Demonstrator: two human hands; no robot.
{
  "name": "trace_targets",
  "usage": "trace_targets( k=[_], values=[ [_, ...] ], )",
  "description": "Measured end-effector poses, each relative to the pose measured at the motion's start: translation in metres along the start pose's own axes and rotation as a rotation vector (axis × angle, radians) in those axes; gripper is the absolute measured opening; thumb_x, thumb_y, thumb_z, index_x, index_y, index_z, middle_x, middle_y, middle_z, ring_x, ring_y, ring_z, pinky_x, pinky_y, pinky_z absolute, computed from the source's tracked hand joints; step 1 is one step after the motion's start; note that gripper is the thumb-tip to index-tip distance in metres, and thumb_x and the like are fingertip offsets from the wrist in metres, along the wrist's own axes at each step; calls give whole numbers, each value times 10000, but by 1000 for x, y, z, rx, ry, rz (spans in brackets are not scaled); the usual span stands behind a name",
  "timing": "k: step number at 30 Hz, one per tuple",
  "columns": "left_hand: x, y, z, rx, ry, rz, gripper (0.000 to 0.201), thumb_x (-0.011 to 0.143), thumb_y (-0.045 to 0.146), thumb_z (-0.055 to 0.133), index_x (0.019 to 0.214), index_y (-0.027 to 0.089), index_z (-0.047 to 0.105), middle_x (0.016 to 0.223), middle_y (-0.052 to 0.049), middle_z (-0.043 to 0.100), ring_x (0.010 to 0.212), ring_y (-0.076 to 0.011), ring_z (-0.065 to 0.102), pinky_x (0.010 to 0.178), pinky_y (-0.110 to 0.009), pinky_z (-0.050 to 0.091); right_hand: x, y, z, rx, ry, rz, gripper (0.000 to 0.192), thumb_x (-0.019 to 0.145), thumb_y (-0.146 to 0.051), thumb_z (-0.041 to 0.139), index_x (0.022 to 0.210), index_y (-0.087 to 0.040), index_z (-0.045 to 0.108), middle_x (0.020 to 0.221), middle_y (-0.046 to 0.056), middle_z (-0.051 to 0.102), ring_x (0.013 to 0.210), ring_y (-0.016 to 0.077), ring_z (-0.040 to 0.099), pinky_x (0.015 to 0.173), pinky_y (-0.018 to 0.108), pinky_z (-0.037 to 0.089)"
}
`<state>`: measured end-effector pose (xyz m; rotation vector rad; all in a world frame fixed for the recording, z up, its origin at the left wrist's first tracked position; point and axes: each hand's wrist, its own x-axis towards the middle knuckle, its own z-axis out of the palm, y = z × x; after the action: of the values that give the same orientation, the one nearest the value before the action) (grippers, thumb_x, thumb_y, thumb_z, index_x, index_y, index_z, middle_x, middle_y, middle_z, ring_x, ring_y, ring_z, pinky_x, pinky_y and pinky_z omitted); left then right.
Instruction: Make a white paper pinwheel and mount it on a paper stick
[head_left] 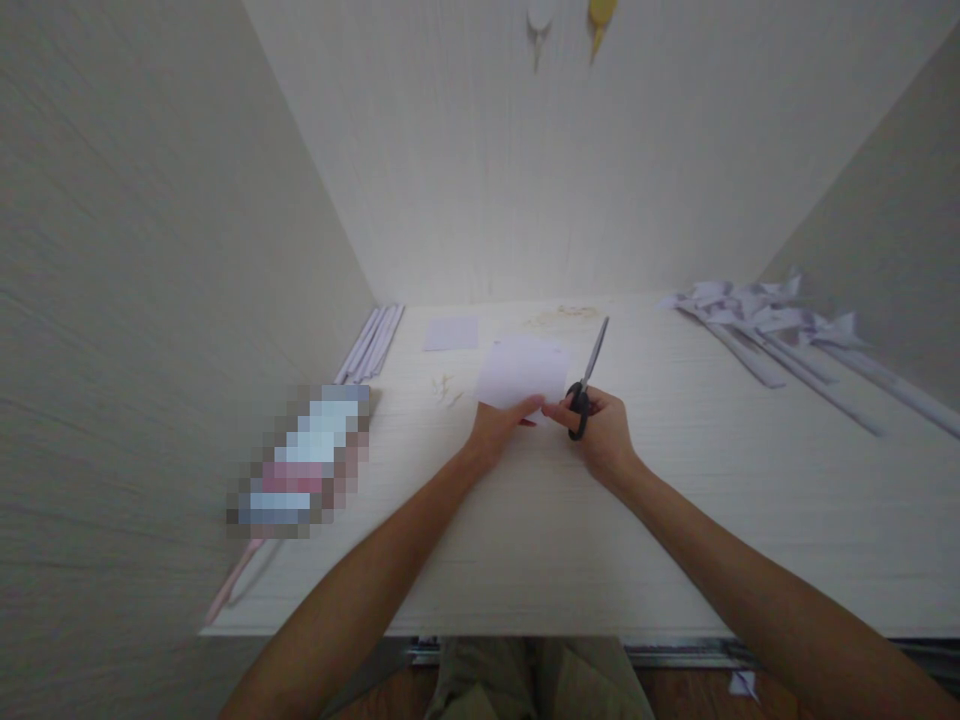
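Observation:
A white sheet of paper is pinched at its near edge by my left hand, thumb on top. My right hand is closed around the black handles of a pair of scissors. The blades look closed and point up and away from me, just right of the paper. My right thumb and fingertips reach the paper's near right corner; whether they grip it is hard to tell. A smaller square of paper lies flat on the table, behind and left of the sheet.
Rolled paper sticks lie at the back left. Nearer on that side is a blurred-out object. Paper pinwheels on sticks fill the right back. Small scraps dot the white table. Walls stand on three sides.

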<state>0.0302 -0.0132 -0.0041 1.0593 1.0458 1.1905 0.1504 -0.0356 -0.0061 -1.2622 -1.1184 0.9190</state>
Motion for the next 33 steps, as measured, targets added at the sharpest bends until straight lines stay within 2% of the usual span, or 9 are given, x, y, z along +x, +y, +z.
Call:
trace_targets(
  k=[3, 5, 8, 12, 14, 18, 24, 33],
  values=[
    [2, -1, 0, -50, 17, 21, 297, 526, 251, 681, 800, 154, 620, 821, -57, 644, 689, -160, 591, 550, -261, 486, 0, 0, 0, -4, -36, -1, 312, 508, -391, 694, 555, -165, 484, 488, -48, 462, 433, 61, 354, 411, 210, 257],
    [4, -2, -1, -75, 72, 54, 290, 529, 249, 677, 794, 149, 612, 818, -54, 640, 684, -151, 588, 563, -259, 488, 0, -1, -1, -29, -82, -8, 300, 542, -407, 671, 566, -162, 500, 482, -46, 460, 429, 62, 347, 410, 211, 249],
    [8, -1, -4, -91, 146, 105, 234, 570, 271, 642, 761, 145, 594, 724, -33, 629, 628, -133, 582, 547, -253, 485, 1, -5, -4, -81, -206, -3, 331, 617, -458, 600, 521, -155, 505, 443, -44, 433, 409, 60, 324, 402, 215, 233],
    [13, 3, -9, -155, 198, 130, 216, 614, 288, 599, 770, 141, 572, 691, -25, 622, 603, -122, 587, 524, -228, 468, 2, -11, -9, -87, -404, 143, 405, 680, -541, 486, 550, -158, 508, 442, -30, 469, 360, 58, 303, 359, 213, 188],
    [15, 4, -10, -183, 213, 123, 229, 621, 288, 592, 792, 139, 567, 704, -29, 628, 612, -125, 597, 520, -222, 460, 2, -14, -12, -125, -488, 174, 409, 678, -550, 482, 568, -158, 516, 447, -25, 489, 351, 58, 303, 354, 214, 181],
    [17, 3, -12, -223, 243, 109, 241, 624, 292, 589, 800, 131, 559, 681, -30, 632, 616, -128, 605, 515, -216, 449, 0, -20, -16, -277, -594, 163, 421, 655, -526, 525, 453, -161, 467, 382, -31, 449, 346, 55, 302, 383, 222, 205],
    [20, 0, -15, -313, 257, 147, 197, 632, 286, 586, 761, 140, 554, 635, -2, 613, 595, -102, 592, 504, -187, 443, -3, -22, -20, -389, -680, 178, 424, 645, -495, 551, 398, -171, 435, 350, -26, 431, 357, 73, 350, 413, 228, 241],
    [20, -1, -15, -317, 264, 119, 221, 628, 254, 602, 804, 128, 557, 660, -18, 632, 597, -109, 603, 500, -184, 450, -3, -22, -19, -438, -649, 181, 420, 648, -486, 550, 393, -172, 435, 349, -24, 434, 355, 77, 354, 420, 234, 252]
  ],
)
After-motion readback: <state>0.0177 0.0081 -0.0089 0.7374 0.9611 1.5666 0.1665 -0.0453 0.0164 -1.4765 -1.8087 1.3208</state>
